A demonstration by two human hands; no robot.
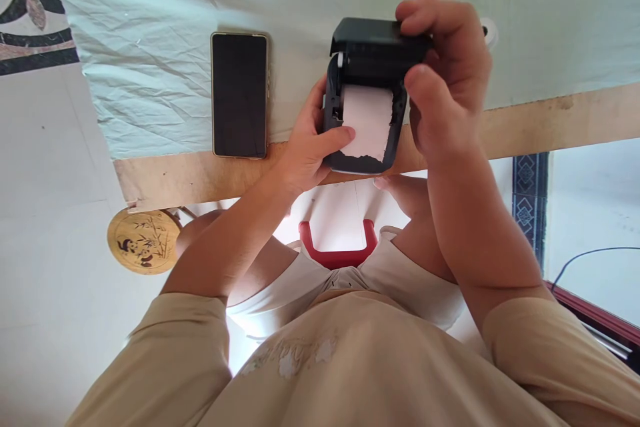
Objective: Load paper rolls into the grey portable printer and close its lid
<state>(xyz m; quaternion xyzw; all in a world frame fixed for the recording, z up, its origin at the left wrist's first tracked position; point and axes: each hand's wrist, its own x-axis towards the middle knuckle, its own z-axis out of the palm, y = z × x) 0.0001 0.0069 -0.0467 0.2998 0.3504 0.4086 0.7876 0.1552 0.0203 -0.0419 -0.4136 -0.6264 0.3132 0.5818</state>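
Black printer [367, 107], right hand [445, 87] hiding lid

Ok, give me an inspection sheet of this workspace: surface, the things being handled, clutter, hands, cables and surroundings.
Surface: table with a wooden edge, covered by a wrinkled pale green cloth.
Things in hand: small dark printer, lid open, white paper with a torn edge showing.
Clutter: phone, screen dark, lying flat left of the printer; small white round object behind the right hand, unclear.
Hands: left hand grips the printer's side, thumb on the paper; right hand holds the open lid.
Cables: black cable on the floor at right.
Surroundings: red stool, round panda-decorated stool, pale floor.
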